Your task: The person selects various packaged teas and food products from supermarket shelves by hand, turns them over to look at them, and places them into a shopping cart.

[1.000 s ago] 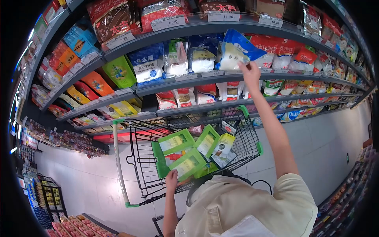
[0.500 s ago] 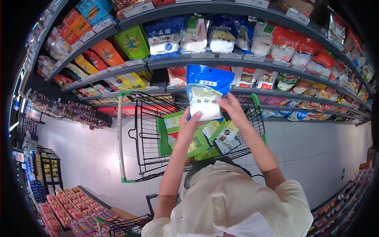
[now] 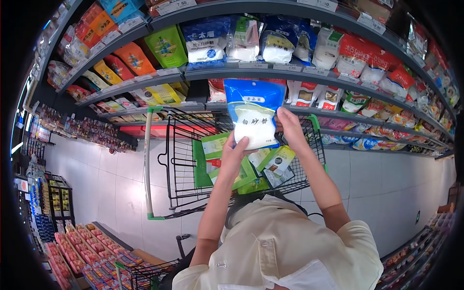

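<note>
A blue-and-white bag of white sugar (image 3: 253, 113) is held upright over the shopping cart, its printed front towards me. My left hand (image 3: 234, 151) closes on the lower left corner, with the thumb on the front and the other fingers mostly hidden. At the right edge, my right hand (image 3: 290, 128) pinches the bag, its fingertips partly behind it. Below, the black wire shopping cart (image 3: 183, 186) with green corners carries several green packets (image 3: 243, 174) and a yellow-and-white pouch (image 3: 279, 161).
Curved shelves (image 3: 212, 72) ahead hold bagged sugar and other packets, including a green pouch (image 3: 165, 47). Pink packages (image 3: 92, 246) fill a display at lower left, beside another cart (image 3: 152, 275). Pale tiled floor (image 3: 116, 193) shows around the cart.
The bag has turned to face me more squarely and shifted slightly left. My right hand has moved from its front to its right edge. The view has shifted a little.
</note>
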Motion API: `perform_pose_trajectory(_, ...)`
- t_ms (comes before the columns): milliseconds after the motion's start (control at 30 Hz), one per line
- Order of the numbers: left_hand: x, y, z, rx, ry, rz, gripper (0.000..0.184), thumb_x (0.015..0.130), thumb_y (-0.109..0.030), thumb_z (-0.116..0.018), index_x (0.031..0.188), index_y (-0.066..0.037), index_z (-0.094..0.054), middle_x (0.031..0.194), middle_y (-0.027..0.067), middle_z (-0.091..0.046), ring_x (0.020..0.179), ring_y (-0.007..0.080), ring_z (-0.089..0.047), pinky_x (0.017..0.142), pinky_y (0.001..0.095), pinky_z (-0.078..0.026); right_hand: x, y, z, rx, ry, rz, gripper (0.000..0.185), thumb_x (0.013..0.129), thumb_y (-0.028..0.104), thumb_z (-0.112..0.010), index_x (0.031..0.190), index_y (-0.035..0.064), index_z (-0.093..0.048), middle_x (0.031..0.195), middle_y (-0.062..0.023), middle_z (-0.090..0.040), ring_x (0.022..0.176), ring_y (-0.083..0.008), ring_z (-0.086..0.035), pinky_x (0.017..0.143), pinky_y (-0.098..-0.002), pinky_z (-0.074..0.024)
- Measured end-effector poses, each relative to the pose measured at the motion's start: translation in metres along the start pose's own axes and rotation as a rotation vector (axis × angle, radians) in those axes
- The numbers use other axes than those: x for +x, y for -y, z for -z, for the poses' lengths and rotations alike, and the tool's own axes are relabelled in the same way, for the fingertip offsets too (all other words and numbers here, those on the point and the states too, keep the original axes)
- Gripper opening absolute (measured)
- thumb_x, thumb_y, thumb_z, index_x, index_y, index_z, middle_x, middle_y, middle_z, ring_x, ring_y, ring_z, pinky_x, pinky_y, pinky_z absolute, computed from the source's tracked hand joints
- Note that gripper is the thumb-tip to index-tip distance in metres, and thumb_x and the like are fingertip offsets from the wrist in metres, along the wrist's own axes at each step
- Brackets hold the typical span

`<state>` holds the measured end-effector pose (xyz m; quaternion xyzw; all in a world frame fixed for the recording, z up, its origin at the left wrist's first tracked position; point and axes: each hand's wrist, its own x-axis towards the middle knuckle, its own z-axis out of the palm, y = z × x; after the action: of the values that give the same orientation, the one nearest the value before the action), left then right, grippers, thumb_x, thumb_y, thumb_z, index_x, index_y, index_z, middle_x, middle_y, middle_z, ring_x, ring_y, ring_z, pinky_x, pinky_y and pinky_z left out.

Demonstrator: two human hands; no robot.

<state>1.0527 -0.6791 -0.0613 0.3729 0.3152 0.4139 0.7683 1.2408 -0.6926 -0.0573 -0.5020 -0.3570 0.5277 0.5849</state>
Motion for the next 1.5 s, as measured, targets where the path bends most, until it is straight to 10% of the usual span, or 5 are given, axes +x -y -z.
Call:
perform_pose_trajectory(1167, 0.002, 0.008, -0.006, 0.345, -0.135, -0.189, 0.056, 0.083, -0.013, -0.057, 0.13, -0.003, -0.028, 0.122, 0.0128, -0.045, 0.108, 0.0226, -0.048, 0.086, 0.0363, -0.042, -0.029, -0.002, -0.015, 0.112, 0.026, 0.02, 0.025, 0.084, 0.012, -0.055, 0.104, -0.0026, -0.054, 0.094, -0.0052, -0.061, 0.082, -0.0073, -0.056, 0.075, -0.0229, -0.0444)
perform_pose_trajectory(1300, 0.0, 0.009, -0.007, 0.767, -0.161, -0.395, 0.072, 0.079, -0.011, -0.06, 0.135, -0.003, -0.016, 0.132, 0.0162, -0.031, 0.121, 0.026, -0.034, 0.097, 0.0372, -0.031, -0.029, -0.007, -0.026, -0.131, -0.176, 0.19, 0.027, 0.08, 0.008, -0.06, 0.104, -0.0022, -0.055, 0.096, -0.0069, -0.062, 0.086, -0.0102, -0.058, 0.076, -0.0261, -0.0463)
perform_pose_trajectory(1500, 0.001, 0.006, -0.013, 0.163, -0.056, -0.182, 0.054, 0.083, -0.013, -0.056, 0.129, -0.004, -0.029, 0.118, 0.0103, -0.046, 0.105, 0.0193, -0.048, 0.084, 0.0304, -0.042, -0.053, -0.019, -0.05, -0.792, -0.015, 0.686, 0.031, 0.072, 0.013, -0.065, 0.101, 0.0048, -0.061, 0.102, -0.0108, -0.061, 0.093, -0.0281, -0.058, 0.082, -0.0354, -0.0449)
